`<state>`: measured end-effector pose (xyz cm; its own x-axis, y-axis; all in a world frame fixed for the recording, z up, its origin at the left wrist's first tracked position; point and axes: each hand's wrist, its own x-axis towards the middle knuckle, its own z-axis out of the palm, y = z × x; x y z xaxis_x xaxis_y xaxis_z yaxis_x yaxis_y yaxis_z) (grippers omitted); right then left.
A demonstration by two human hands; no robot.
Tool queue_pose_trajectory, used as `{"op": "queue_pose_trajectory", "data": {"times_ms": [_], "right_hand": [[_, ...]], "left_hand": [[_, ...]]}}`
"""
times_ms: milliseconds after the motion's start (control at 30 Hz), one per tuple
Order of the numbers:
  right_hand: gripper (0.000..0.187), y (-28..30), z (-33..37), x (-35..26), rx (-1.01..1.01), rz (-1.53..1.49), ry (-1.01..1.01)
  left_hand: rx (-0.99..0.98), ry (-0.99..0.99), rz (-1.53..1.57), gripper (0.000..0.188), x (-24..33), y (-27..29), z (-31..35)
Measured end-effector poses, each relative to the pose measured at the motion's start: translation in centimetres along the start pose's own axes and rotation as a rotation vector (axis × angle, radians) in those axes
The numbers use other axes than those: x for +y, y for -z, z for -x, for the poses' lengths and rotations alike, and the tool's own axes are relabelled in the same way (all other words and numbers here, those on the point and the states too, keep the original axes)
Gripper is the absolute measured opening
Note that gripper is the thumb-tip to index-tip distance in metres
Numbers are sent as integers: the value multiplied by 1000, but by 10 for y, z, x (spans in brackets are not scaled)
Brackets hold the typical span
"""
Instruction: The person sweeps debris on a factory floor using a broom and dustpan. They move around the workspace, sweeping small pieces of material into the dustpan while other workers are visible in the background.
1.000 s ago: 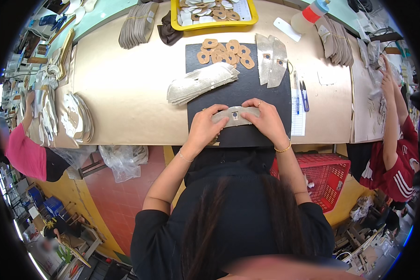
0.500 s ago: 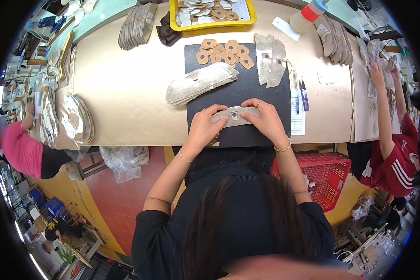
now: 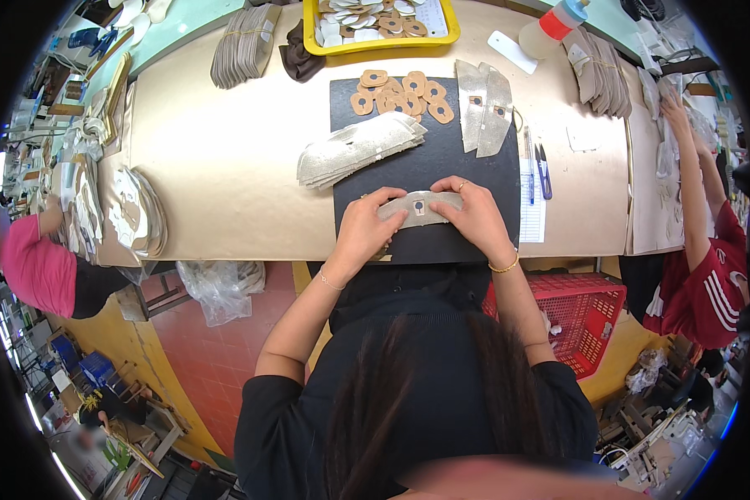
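Note:
A curved grey fabric-like panel (image 3: 421,217) with a keyhole-shaped cutout near its middle lies over a black mat (image 3: 475,179). My left hand (image 3: 362,229) pinches its left end between thumb and fingers, and my right hand (image 3: 478,217) grips the right end in the same way. Just beyond my hands, a fanned stack of similar grey panels (image 3: 354,152) rests on the mat. Several small tan pieces with keyhole holes (image 3: 410,98) are heaped at the mat's far edge. Right of them lie two grey panels with tan patches (image 3: 485,108).
A yellow tray (image 3: 375,47) of small pieces stands at the far edge. Snips (image 3: 543,171) and a pen (image 3: 531,177) lie on paper to the right. Banded panel bundles (image 3: 243,46) and a red-and-white bottle (image 3: 550,32) stand farther back. A red crate (image 3: 587,333) sits below; co-workers flank me.
My hands and the grey panel stay in place. On the right, the co-worker in the red shirt has shifted their arms slightly over the plastic-covered pieces.

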<state>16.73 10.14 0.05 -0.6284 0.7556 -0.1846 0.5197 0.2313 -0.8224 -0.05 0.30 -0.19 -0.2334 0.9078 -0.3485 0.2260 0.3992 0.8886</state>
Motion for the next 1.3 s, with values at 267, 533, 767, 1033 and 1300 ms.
{"op": "queue_pose_trajectory", "data": {"times_ms": [267, 533, 767, 1033, 1300], "right_hand": [[24, -2, 1, 1, 12, 28, 21], [21, -6, 1, 0, 24, 107, 45], [21, -5, 0, -5, -13, 233, 23], [20, -6, 6, -13, 43, 343, 81], [10, 4, 3, -18, 5, 450, 216]], "left_hand": [[40, -54, -108, 25, 5, -1, 1], [63, -128, -291, 27, 4, -4, 2], [318, -578, -927, 26, 6, -13, 11], [106, -855, -876, 27, -17, -23, 13], [32, -820, -854, 43, -21, -18, 23]]}}
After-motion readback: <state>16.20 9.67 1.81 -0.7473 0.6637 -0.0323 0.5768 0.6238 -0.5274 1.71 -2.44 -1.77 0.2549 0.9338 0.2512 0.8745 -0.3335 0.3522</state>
